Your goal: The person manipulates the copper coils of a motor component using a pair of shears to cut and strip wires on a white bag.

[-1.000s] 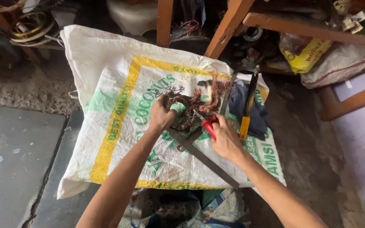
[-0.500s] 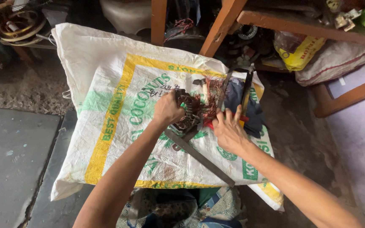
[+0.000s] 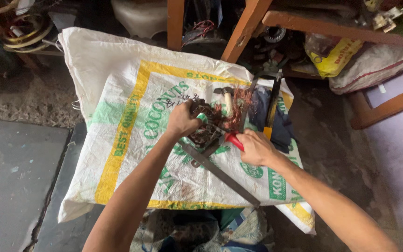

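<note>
1. Two bare hands are seen at work over a woven sack: the left hand (image 3: 182, 122) is curled tight, its fingers closed over a dark round part wrapped in tangled copper wire (image 3: 211, 122), which lies near the middle of the sack.
2. The right hand (image 3: 256, 147) is closed in a fist about the red handle of a tool (image 3: 233, 141); the tool's tip is pointed into the wire and is hidden there.
3. Both forearms are stretched forward from the lower edge, the left one bent more steeply.
4. A long flat metal bar (image 3: 220, 173) is laid slantwise under the hands, partly covered by them.
5. A small hammer (image 3: 226, 98) is laid just beyond the wire, and a dark cloth (image 3: 283, 128) with a yellow-handled tool (image 3: 271, 109) is placed to its right.
6. The white sack (image 3: 113, 79) is spread flat, bordered in yellow and printed in green.
7. Wooden legs (image 3: 243, 30) are set behind it; a yellow bag (image 3: 334, 58) is kept at the upper right.
</note>
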